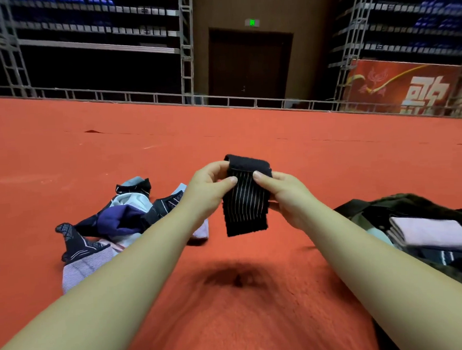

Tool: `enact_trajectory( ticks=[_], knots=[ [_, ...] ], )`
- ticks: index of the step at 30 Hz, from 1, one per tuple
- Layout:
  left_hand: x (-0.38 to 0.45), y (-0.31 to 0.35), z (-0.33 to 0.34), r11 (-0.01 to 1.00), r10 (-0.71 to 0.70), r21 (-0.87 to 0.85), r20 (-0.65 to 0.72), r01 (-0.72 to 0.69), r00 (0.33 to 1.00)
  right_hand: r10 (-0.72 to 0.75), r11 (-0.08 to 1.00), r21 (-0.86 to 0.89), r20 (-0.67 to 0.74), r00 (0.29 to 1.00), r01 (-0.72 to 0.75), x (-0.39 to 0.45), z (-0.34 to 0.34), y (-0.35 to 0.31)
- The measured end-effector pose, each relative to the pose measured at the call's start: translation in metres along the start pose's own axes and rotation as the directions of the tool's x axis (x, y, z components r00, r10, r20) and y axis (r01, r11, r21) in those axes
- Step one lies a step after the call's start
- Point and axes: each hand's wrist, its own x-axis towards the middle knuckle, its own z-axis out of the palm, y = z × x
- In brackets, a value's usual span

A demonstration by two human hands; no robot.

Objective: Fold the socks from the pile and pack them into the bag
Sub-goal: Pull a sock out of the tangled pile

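A: Now, status? 
B: Both hands, left hand [209, 185] and right hand [281, 189], pinch the black striped sock [244, 203] above the floor [222, 132]; each grip closed on it.
A: Risk? 
B: Fold may spring open if one thumb slips before reaching the bag [402, 203], right; pile [114, 218] lies left.

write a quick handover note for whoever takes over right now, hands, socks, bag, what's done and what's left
Left hand and right hand: both pinch the black striped sock, held up above the red floor, its top folded over.
Sock pile: on the floor to the left, unfolded.
Bag: open on the right, with folded socks inside.
Done: some socks packed.
Left: finish this fold, pack it, then work through the pile.
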Motion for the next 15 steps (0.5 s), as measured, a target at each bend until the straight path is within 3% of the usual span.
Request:
enact_trajectory(
  ticks=[5,10,12,15],
  knots=[
    [0.003,-0.026,-0.003,0.995,-0.074,0.071,-0.029,0.076,0.997,0.087,0.996,0.015,-0.019,0.996,-0.087,0.008,0.006,0.025],
    [-0.093,-0.088,0.007,0.922,-0.385,0.074,0.047,0.381,0.922,0.282,0.956,-0.099,0.052,0.958,-0.276,-0.063,0.018,0.1],
    [-0.124,-0.1,0.012,0.885,-0.465,0.067,0.098,0.461,0.88,0.306,0.934,-0.202,0.023,0.952,-0.295,-0.088,0.021,0.116],
    [-0.137,-0.106,0.016,0.868,-0.471,0.183,0.009,0.462,0.882,0.278,0.818,-0.499,-0.09,0.956,-0.285,-0.1,0.024,0.125]
  ],
)
